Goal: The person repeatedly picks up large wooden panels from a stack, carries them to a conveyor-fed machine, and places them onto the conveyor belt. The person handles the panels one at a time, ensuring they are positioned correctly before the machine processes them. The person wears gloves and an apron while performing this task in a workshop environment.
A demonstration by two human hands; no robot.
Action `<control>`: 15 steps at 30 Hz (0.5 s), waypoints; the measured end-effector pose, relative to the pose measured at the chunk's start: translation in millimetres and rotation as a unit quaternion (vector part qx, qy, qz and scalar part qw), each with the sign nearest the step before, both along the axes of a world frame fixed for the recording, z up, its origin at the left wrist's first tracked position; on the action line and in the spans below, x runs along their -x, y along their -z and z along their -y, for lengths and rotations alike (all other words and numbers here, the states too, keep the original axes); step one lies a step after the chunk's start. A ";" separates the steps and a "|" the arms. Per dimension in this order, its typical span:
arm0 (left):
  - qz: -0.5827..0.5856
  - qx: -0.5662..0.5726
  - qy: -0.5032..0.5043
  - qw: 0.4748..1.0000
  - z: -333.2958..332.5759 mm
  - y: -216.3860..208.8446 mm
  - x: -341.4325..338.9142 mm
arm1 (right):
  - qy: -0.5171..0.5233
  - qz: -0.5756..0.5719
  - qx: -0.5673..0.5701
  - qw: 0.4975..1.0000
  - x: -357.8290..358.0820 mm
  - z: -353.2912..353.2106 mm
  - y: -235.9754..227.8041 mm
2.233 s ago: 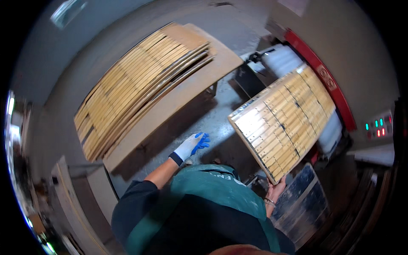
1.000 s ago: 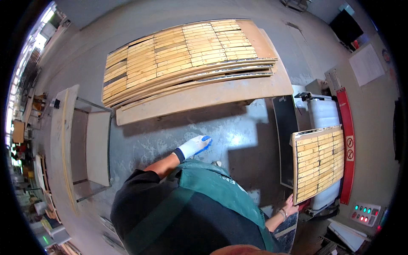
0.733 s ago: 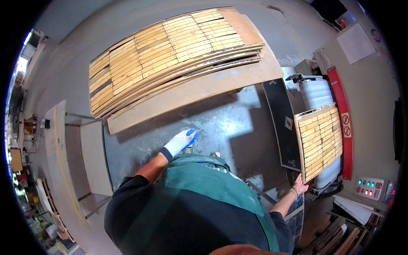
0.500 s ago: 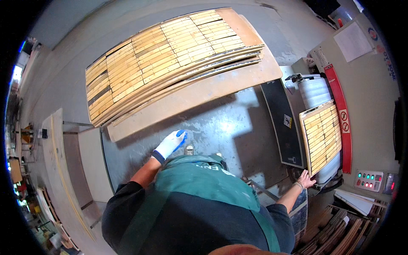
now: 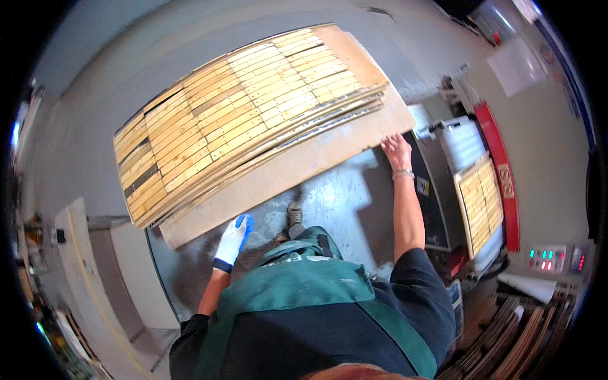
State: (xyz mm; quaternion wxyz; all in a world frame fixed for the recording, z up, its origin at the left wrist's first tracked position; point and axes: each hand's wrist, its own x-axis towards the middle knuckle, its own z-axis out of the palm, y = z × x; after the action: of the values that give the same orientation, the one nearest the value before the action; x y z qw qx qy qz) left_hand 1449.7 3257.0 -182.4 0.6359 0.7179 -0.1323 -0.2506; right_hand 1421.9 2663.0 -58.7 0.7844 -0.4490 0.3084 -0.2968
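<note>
Gloved left hand and bare right hand look empty, part-open, near the counter, where slatted panels lie stacked flat, probably for even support.

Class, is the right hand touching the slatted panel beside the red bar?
Apart. The head view shows the black board in the gap between right hand and slatted panel.

1 white and blue glove with dark cuff, black shirt, green apron, 1 bracelet.
</note>
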 end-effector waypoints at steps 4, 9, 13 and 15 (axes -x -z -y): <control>-0.002 -0.080 -0.077 0.994 -23.5 -21.7 10.8 | 0.005 -0.067 0.170 0.983 -119.8 22.1 -20.6; -0.125 -0.007 -0.299 0.946 -90.8 -20.0 14.0 | 0.060 0.002 0.260 0.964 -183.1 84.1 -11.3; 0.004 -0.335 -0.499 0.799 -157.6 -41.6 39.0 | 0.039 -0.334 0.559 0.758 -229.5 60.5 -12.5; 0.055 -0.483 -0.461 0.743 -199.8 -32.6 34.5 | 0.020 -0.360 0.765 0.533 -221.3 85.6 -7.6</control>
State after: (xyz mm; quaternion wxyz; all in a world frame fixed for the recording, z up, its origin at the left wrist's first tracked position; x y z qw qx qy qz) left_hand 1415.2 3456.7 -149.8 0.2341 0.9147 0.3188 0.0829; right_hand 1643.2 2577.4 -51.1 -0.0426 -0.9403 0.2288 -0.2485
